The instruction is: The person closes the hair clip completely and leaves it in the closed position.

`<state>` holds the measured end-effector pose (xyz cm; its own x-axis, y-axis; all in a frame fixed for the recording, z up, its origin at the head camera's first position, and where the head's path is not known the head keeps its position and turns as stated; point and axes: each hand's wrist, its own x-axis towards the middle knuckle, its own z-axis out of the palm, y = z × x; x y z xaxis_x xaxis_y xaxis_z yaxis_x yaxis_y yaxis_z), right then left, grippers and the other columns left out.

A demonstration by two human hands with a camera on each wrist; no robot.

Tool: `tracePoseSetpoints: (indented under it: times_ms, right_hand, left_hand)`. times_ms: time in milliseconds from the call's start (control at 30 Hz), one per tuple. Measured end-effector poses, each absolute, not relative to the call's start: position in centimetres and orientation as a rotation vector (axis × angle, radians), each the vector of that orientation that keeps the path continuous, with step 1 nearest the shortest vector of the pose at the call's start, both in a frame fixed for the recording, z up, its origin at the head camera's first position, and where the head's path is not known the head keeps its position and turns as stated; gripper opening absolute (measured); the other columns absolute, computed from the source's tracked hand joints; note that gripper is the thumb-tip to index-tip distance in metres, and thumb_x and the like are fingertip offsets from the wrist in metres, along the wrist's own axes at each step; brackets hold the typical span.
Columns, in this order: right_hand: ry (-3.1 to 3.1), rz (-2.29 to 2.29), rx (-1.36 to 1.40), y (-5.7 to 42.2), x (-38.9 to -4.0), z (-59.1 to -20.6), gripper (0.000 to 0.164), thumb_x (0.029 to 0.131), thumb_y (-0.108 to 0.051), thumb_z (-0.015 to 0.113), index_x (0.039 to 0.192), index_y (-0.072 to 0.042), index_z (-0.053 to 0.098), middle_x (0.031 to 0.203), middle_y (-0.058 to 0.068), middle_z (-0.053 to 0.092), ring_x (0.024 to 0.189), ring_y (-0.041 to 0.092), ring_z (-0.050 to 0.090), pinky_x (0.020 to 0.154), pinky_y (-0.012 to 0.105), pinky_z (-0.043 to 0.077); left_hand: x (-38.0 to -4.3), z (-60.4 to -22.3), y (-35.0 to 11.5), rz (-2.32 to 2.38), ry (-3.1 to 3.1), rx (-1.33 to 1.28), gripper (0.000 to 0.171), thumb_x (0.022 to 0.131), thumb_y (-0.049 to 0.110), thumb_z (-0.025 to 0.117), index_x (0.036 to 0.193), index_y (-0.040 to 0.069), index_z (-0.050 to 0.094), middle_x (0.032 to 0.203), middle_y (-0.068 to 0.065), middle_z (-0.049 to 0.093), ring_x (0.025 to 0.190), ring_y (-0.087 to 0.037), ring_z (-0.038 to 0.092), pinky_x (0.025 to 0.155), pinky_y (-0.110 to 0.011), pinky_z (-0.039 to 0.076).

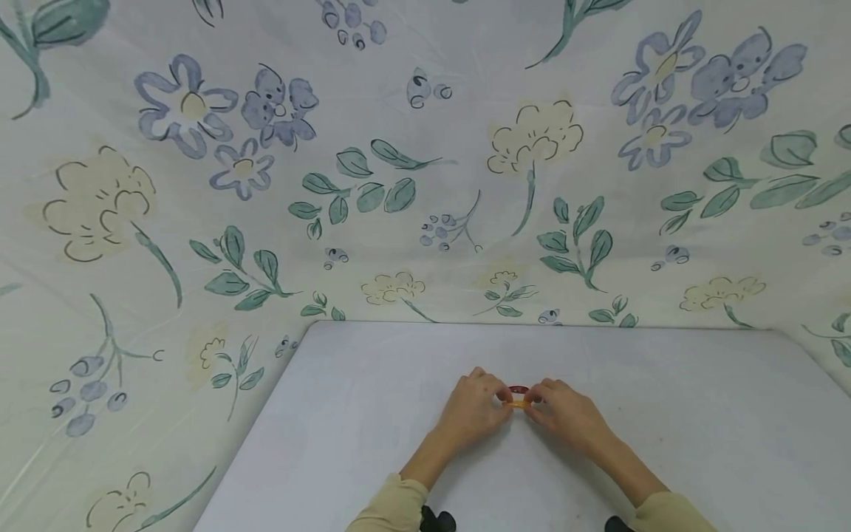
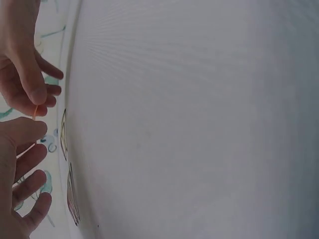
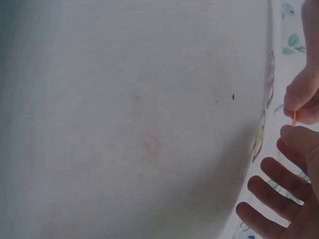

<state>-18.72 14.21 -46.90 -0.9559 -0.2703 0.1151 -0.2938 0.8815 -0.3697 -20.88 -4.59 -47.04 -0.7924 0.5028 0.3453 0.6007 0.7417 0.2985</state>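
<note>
Both hands meet above the white tabletop, each pinching an end of a small thin orange strip (image 1: 518,404). My left hand (image 1: 473,403) grips its left end between thumb and forefinger, and the other fingers are spread loosely in the left wrist view. My right hand (image 1: 568,414) pinches the opposite end, its remaining fingers apart in the right wrist view. Just behind the strip, a small dark red curved piece (image 1: 518,389) shows between the hands; whether it joins the strip I cannot tell. Edge-on, the orange strip (image 2: 35,112) spans the short gap between the fingertips.
The white tabletop (image 1: 372,369) extends to both sides and ends at a far edge behind the hands. Beyond it hangs a floral cloth (image 1: 452,170), which also covers the left side. Black bits (image 1: 437,519) show by the sleeves.
</note>
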Motion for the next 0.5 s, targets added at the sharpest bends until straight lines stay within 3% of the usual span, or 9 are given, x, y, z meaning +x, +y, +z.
tracePoseSetpoints:
  times_ms: [267, 500]
  right_hand:
    - [-3.001, 0.498, 0.523, 14.3, -18.73, -47.22, 0.01, 0.084, -0.021, 0.078, 0.089, -0.015, 0.071, 0.09, -0.003, 0.063, 0.085, 0.016, 0.058, 0.074, 0.036, 0.055]
    - [-2.949, 0.444, 0.545, 14.2, -18.5, -47.6, 0.012, 0.08, -0.021, 0.081, 0.084, -0.015, 0.071, 0.082, -0.006, 0.058, 0.076, 0.01, 0.048, 0.063, 0.026, 0.048]
  left_hand:
    - [-20.56, -47.15, -4.27, -0.367, -2.746, -0.912, 0.01, 0.083, 0.032, 0.079, 0.083, 0.023, 0.076, 0.09, 0.009, 0.069, 0.09, -0.011, 0.056, 0.074, -0.028, 0.047]
    - [-20.59, -47.33, -4.05, -0.289, -2.776, -0.927, 0.01, 0.081, 0.033, 0.08, 0.084, 0.024, 0.076, 0.089, 0.01, 0.067, 0.089, -0.01, 0.054, 0.073, -0.028, 0.046]
